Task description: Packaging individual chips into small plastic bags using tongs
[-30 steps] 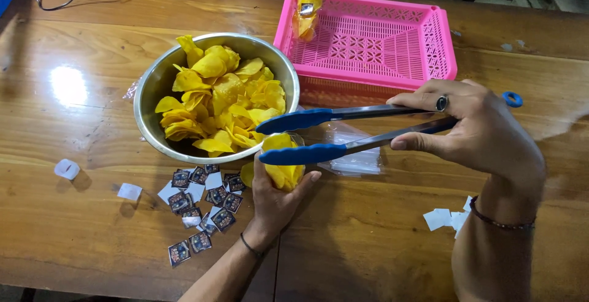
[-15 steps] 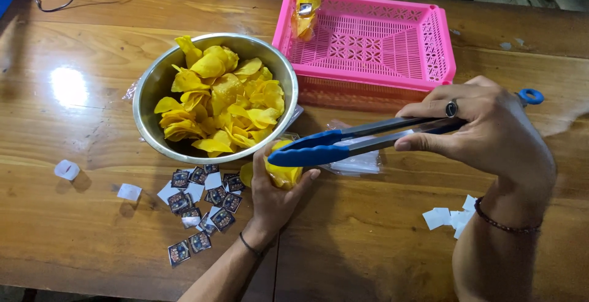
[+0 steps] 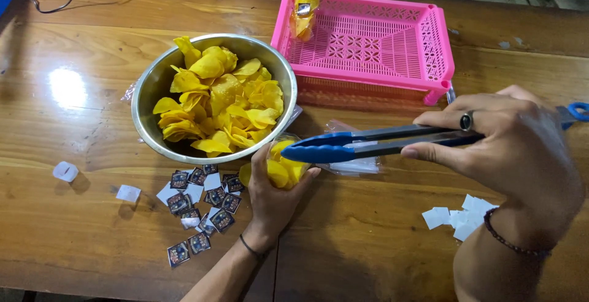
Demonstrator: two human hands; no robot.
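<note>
The left hand [image 3: 276,194] cupped a small clear bag [image 3: 281,166] of yellow chips just beside the near rim of the steel bowl [image 3: 146,90], its fingers curled snugly around the bag's lower half and holding it upright on the wooden table [image 3: 368,247]. The right hand [image 3: 509,149], well to the right of the bowl, squeezed a pair of tongs [image 3: 374,142] nearly shut, so that the blue tips came together right over the bag's mouth; whether a chip lay between the tips could not be told. Behind those tips, a little farther from the bowl, some empty clear bags [image 3: 353,164] lay flat. The bowl itself was heaped with chips [image 3: 221,103], thin and curled, which looked light and brittle: a hard pinch would likely snap one, so a gentle hold across the broad face seemed wisest. The bag looked soft, slick and nearly weightless, best held around its body as it was, with the mouth left free. On the near side of the bowl lay a scatter of small printed labels [image 3: 202,207], with two white squares [image 3: 92,182] off to the near left. A pink basket [image 3: 438,50] stood to the right of the bowl, with one filled bag [image 3: 305,1] propped on its far corner nearest the bowl. More white paper slips [image 3: 460,216] lay beside the right wrist.
</note>
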